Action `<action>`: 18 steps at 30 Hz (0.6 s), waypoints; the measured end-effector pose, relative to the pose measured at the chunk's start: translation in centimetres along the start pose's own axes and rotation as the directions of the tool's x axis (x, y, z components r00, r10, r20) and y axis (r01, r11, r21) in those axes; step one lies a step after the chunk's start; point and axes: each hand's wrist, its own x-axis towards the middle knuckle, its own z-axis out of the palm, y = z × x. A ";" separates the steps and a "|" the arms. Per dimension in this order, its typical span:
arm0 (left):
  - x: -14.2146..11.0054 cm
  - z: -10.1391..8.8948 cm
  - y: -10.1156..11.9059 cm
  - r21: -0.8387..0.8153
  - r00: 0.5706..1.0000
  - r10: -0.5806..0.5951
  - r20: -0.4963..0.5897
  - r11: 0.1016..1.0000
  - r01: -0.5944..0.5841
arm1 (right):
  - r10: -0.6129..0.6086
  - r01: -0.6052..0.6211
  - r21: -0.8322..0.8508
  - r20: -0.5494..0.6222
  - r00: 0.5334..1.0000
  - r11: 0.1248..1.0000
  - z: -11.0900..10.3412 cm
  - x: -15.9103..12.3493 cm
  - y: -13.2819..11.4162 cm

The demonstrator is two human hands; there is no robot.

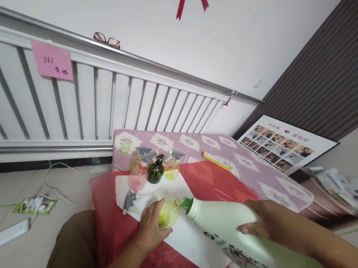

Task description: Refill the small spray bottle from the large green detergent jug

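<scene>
My left hand is wrapped round a yellow-green spray bottle without its head, tilted so its mouth faces right. My right hand grips a large pale green jug lying almost sideways. The jug's green spout meets the small bottle's mouth; whether liquid is flowing I cannot tell. A loose grey spray head lies left of my left hand on white paper. Behind it stand a pink spray bottle, a dark green pump bottle and a yellow-green spray bottle.
Red cloth and a purple patterned cover lie over the table. On it are a yellow box and a small green cup. A radiator runs behind. A white power bank and cables rest on the floor at left.
</scene>
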 end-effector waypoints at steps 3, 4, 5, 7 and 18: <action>0.0 -0.1 0.1 0.000 1.000 -0.007 0.005 1.000 0.007 | 0.000 0.000 -0.012 -0.001 1.000 1.000 -0.2 -0.1 -0.3; 0.0 -0.1 0.1 0.001 1.000 -0.011 0.007 1.000 0.011 | 0.002 -0.002 -0.014 -0.003 1.000 1.000 -0.2 -0.2 -0.3; 0.0 -0.1 0.2 0.002 1.000 -0.013 0.008 1.000 0.013 | 0.004 -0.004 -0.015 -0.005 1.000 1.000 -0.2 -0.2 -0.3; 0.0 -0.2 0.2 0.006 1.000 -0.012 0.008 1.000 0.012 | 0.008 -0.008 -0.008 -0.008 1.000 1.000 -0.3 -0.3 -0.4; 0.0 0.0 0.0 0.003 1.000 0.008 -0.016 1.000 -0.008 | 0.004 -0.004 -0.009 -0.004 1.000 1.000 -0.3 -0.3 -0.5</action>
